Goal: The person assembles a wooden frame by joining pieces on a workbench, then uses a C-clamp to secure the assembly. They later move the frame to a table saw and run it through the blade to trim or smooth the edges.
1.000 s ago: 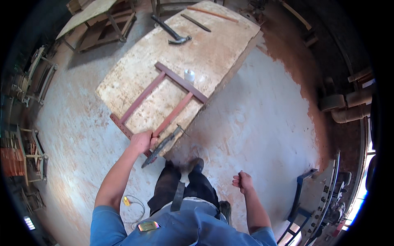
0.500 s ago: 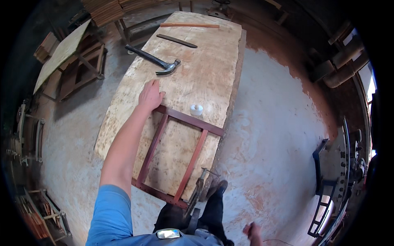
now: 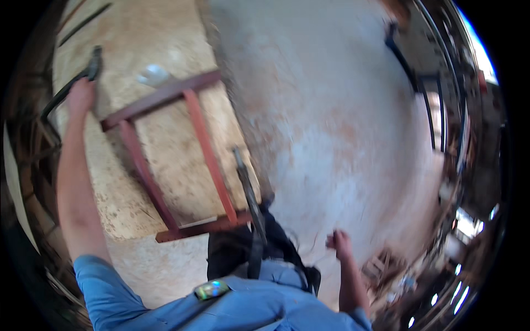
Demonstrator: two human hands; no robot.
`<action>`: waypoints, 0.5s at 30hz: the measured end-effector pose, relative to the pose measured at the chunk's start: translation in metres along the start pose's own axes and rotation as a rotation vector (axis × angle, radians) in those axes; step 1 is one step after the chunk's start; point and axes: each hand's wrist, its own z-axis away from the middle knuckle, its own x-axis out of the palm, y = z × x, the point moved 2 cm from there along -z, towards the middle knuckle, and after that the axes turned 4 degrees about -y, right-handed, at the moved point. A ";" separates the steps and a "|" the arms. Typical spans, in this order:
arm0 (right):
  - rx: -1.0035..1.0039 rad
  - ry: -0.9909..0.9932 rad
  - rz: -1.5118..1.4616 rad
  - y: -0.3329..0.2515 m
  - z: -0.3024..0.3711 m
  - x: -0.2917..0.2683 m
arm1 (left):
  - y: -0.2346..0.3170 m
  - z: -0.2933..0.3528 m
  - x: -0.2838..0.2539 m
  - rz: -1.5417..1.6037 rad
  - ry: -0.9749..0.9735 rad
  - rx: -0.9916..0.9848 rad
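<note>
My left hand [image 3: 81, 96] is at the claw hammer [image 3: 95, 62], overlapping its dark handle close to the head. Blur hides its fingers, so I cannot tell whether they grip it. A reddish-brown wooden frame [image 3: 160, 100], two long rails between two crosspieces, lies on the worktable [image 3: 165, 149]. At its near right corner stands a metal clamp [image 3: 247, 185]. A small whitish round item [image 3: 154, 74], blurred, sits just beyond the frame's far crosspiece. My right hand [image 3: 339, 243] hangs over the floor to the right, fingers curled in, with nothing visible in it.
A dark flat bar [image 3: 85, 23] lies at the far left of the table. Pale, stained floor [image 3: 320, 138] stretches along the right side. Dark metal frames [image 3: 433, 110] stand at the far right, and scrap wood [image 3: 381, 265] is heaped at the lower right.
The view has swung to the right, so table and frame now appear further left. My left hand has come up to the hammer. My right arm shows more and is raised higher in view.
</note>
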 end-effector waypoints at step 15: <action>-0.351 -0.334 0.032 0.005 0.061 0.127 | -0.092 0.324 -0.194 0.626 0.135 -0.044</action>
